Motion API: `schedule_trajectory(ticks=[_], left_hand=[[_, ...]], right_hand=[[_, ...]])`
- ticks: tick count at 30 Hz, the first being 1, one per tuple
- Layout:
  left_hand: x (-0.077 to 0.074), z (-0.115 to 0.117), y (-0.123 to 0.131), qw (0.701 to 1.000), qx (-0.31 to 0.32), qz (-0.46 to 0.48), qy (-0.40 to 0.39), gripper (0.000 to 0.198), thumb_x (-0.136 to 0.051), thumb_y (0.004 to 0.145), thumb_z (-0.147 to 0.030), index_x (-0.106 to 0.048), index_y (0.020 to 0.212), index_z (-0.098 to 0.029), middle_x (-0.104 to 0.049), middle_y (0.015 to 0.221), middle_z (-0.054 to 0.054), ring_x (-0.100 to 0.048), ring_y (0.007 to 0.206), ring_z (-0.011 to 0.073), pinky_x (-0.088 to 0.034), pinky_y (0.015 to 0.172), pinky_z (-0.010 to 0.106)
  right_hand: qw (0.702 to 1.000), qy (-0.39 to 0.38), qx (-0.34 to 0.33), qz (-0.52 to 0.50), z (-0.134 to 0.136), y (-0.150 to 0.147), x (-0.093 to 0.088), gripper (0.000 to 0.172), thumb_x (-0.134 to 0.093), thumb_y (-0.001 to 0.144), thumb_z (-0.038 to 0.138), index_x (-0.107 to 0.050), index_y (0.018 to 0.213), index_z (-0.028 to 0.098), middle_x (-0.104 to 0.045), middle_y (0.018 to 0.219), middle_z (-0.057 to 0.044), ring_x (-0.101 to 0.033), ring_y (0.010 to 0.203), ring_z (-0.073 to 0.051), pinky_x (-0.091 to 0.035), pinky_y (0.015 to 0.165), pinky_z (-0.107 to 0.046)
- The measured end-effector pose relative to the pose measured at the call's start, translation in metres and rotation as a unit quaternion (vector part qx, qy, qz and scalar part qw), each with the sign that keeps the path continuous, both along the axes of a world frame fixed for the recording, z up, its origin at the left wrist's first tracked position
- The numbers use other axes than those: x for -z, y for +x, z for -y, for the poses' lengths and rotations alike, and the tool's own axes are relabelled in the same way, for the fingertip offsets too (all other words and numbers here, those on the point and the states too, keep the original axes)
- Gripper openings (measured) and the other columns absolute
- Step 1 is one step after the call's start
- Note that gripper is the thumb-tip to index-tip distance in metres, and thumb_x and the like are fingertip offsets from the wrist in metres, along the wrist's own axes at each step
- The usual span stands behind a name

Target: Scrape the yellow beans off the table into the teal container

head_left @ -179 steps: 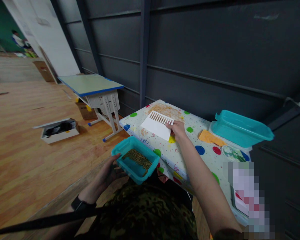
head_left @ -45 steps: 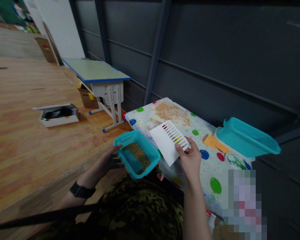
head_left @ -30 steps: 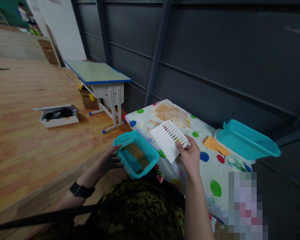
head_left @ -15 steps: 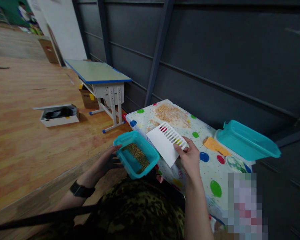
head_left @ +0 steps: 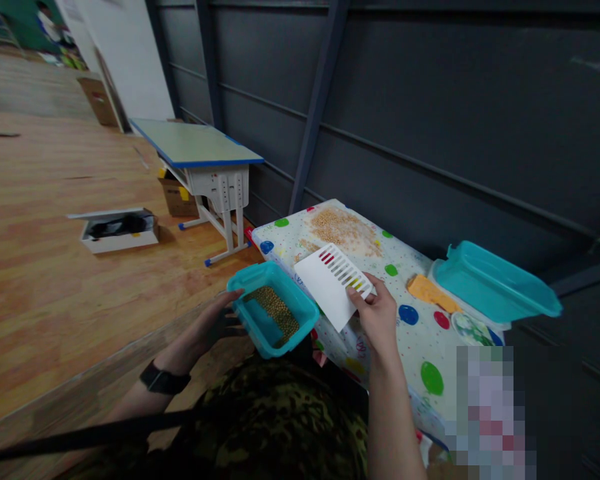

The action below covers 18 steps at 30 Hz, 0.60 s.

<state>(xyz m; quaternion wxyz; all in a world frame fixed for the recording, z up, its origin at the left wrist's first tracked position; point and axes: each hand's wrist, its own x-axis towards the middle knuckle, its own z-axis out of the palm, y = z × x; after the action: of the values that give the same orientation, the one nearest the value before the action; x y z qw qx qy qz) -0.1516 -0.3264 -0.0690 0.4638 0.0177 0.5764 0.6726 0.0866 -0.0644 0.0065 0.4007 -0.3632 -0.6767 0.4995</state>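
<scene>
My left hand [head_left: 219,321] grips the left side of a teal plastic tub [head_left: 307,319], thumb over the rim and fingers under it. Small greenish-brown grains that look like beans [head_left: 275,310] lie in a band across its bottom. My right hand [head_left: 377,310] is closed on the right edge of a white flat piece with a row of slots [head_left: 325,290], thumb on top. The tablecloth's colours show through the slots. This piece is just right of the tub, over the near part of the table. Pale yellowish beans [head_left: 333,225] are spread beyond it on the cloth.
A balloon-patterned cloth covers the table [head_left: 420,347]. At its right stand another teal tub [head_left: 495,280] and a folded orange cloth [head_left: 433,293]. A dark panelled wall [head_left: 430,100] runs behind. To the left are a desk [head_left: 200,143] and an open white box [head_left: 120,233].
My right hand and the white slotted piece have shifted very slightly to the left. The tub and my left hand look the same.
</scene>
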Motion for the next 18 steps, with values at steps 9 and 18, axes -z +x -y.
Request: schedule_trajectory(ticks=[9,18], left_hand=[[0.005,0.000,-0.003,1.000,-0.005,-0.004,-0.001,0.055,-0.088,0.095,-0.065,-0.075,0.126,-0.021,-0.081,0.109,0.010,-0.082,0.094,0.0303,-0.075,0.082,0.045],[0.008,-0.001,-0.006,1.000,-0.020,-0.002,-0.005,0.076,-0.101,0.076,-0.072,-0.076,0.125,-0.020,-0.080,0.109,0.012,-0.081,0.094,0.0321,-0.076,0.077,0.045]], right_hand=[[0.998,0.039,0.048,-0.014,-0.007,-0.004,0.002,0.077,-0.092,0.074,0.068,-0.079,0.131,0.018,-0.088,0.097,-0.011,-0.078,0.074,-0.029,-0.058,0.063,-0.036],[0.996,0.071,0.055,0.013,-0.006,-0.013,0.011,0.076,-0.087,0.079,0.068,-0.081,0.134,0.016,-0.083,0.083,-0.007,-0.072,0.066,-0.026,-0.056,0.060,-0.035]])
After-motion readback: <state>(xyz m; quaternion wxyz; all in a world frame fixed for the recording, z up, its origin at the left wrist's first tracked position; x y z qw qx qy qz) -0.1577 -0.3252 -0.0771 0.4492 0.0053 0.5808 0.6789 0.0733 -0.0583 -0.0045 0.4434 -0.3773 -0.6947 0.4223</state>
